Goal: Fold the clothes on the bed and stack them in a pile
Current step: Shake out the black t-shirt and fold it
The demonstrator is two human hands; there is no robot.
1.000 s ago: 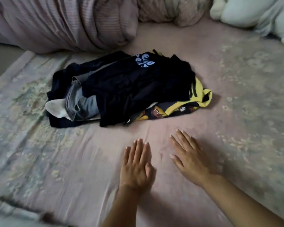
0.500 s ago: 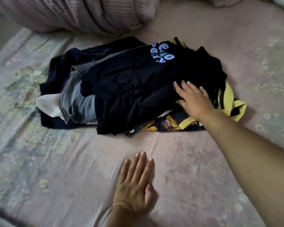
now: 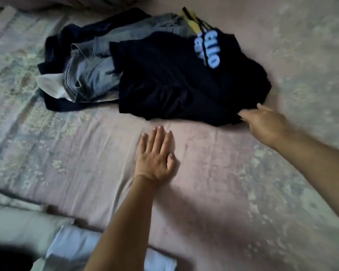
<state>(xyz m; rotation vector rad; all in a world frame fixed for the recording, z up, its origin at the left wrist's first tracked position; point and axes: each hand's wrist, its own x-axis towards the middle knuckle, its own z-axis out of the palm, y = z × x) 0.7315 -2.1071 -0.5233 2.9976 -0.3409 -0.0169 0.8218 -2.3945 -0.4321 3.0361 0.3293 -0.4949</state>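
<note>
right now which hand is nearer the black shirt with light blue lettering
Right. The right hand touches the near edge of the black shirt with light blue lettering; the left hand lies flat on the pink bedsheet, short of it.

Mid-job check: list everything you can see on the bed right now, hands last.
black shirt: 1, black with light blue lettering, front right of the heap
jeans: 1, grey-blue, left of the black shirt
white garment: 1, white, left edge of the heap
dark garment: 1, navy, under the jeans
yellow garment: 1, yellow and black, back of the heap
bed sheet: 1, pink floral, under everything
left hand: flat on the sheet
right hand: blurred, at the shirt's near right edge
</note>
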